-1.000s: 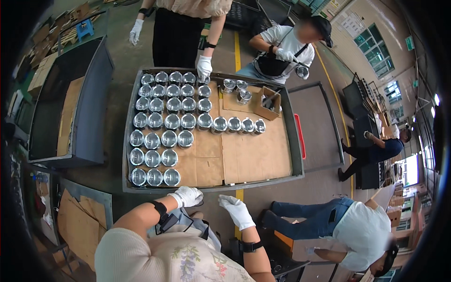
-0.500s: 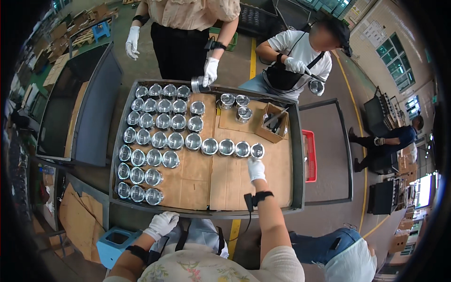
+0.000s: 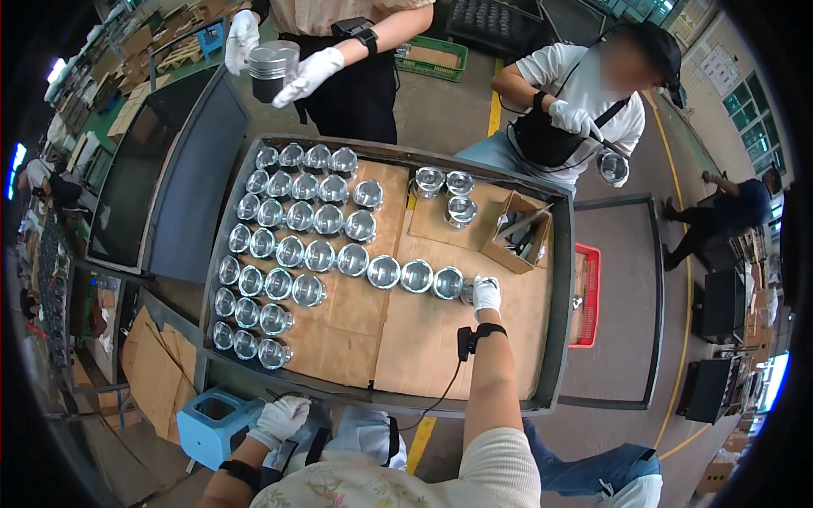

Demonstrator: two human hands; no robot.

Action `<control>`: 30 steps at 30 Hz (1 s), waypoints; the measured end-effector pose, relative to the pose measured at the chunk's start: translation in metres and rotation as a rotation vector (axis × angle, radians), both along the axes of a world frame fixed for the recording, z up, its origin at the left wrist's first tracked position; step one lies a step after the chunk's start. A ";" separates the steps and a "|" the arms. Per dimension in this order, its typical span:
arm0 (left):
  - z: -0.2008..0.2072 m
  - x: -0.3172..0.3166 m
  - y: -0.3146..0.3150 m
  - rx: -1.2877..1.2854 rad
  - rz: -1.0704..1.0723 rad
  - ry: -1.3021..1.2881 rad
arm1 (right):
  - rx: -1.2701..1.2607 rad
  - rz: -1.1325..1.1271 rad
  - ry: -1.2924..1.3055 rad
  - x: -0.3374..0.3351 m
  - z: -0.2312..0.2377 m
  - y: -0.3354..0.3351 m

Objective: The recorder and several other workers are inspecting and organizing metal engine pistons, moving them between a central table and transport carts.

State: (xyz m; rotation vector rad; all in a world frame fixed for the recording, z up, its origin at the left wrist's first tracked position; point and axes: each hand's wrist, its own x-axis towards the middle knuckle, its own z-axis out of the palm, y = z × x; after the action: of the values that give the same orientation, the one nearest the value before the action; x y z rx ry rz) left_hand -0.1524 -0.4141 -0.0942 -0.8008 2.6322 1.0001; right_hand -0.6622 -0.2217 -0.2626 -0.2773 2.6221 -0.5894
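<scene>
- While the right hand [image 3: 486, 294] has its fingers curled round the end piston [image 3: 467, 293], that one pokes out left of them, at the right end of its row in the tray [image 3: 555, 339].
- Left hand [image 3: 282, 419] looks loosely curled near the tray's front edge; can't tell if it's holding anything.
- Half a second ago the right hand is just at the piston's near side; now it covers most of it.
- Co-worker [image 3: 364, 106] opposite now has another piston [image 3: 273, 68] lifted in both hands.

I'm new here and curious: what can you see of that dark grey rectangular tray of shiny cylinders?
The dark grey rectangular tray looks metal, open-topped, with raised walls; it appears level, its support hidden. Brown cardboard sheets line its floor. Shiny silver metal cylinders stand inside, mostly toward the left, with an open brown cardboard box at the far right. The person's white-gloved right hand reaches in over the near wall.
</scene>
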 end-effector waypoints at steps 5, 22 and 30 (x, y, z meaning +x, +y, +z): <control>-0.008 -0.009 -0.006 0.017 0.014 0.030 | -0.006 -0.367 -0.053 0.039 0.060 0.018; 0.040 -0.094 -0.049 1.059 0.161 0.360 | -1.214 -0.830 -0.967 0.246 0.240 -0.056; 0.133 -0.075 -0.082 0.950 -0.277 0.621 | -1.357 -0.518 -0.668 0.324 0.306 -0.130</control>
State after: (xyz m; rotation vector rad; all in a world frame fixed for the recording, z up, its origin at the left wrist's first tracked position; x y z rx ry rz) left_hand -0.2276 -0.4964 0.0391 0.1190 2.0829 2.3664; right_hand -0.3380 -0.3513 0.0429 0.2129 1.2810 -2.1111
